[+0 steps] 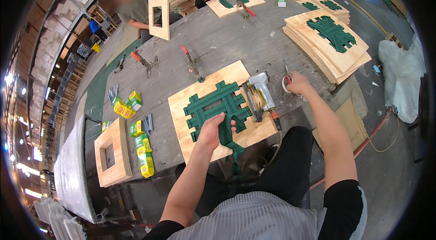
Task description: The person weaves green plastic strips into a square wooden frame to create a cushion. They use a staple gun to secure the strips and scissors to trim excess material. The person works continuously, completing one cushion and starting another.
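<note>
My left hand (pixel 211 132) is closed on a loose green webbing strap (pixel 225 136), whose tail hangs past the near edge of a square plywood panel (pixel 183 102). Interlaced green straps (pixel 200 106) cover the panel's middle, with a gap among them. At the right, my right hand (pixel 300 84) grips the red and white handles of a pair of scissors (pixel 286 81), the blades pointing away from me. Between the two hands, a silver staple gun (pixel 262 90) lies on the panel's right part.
Plywood frames (pixel 113 151) and yellow-green staple boxes (pixel 144 149) are at left. Pliers (pixel 190 60) and a red-handled tool (pixel 141 62) lie beyond the panel. A stack of strapped panels (pixel 313 42) stands at right. Two people work across the table (pixel 236 35).
</note>
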Demonstrator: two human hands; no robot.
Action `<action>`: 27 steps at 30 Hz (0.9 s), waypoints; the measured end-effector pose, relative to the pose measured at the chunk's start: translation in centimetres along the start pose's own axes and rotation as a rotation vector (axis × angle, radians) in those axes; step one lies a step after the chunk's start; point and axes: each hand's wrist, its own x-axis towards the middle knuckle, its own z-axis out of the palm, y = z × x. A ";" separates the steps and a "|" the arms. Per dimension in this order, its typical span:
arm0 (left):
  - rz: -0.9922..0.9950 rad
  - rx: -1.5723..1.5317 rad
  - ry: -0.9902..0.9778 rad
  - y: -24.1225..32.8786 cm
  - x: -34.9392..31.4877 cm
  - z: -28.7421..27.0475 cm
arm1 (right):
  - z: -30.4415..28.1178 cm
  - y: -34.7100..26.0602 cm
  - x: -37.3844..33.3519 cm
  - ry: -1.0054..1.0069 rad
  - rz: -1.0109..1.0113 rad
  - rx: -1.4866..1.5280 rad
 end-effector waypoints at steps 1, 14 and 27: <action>-0.015 0.011 0.040 0.0 0.0 -0.1 | -0.6 0.3 -0.3 0.019 -0.037 0.035; -0.006 0.044 -0.016 0.1 -0.6 -0.8 | -1.6 -4.3 -12.8 -0.285 -0.756 -0.329; 0.013 0.061 -0.007 0.0 -1.5 -0.5 | 2.0 -8.3 -11.9 -0.356 -0.868 -0.598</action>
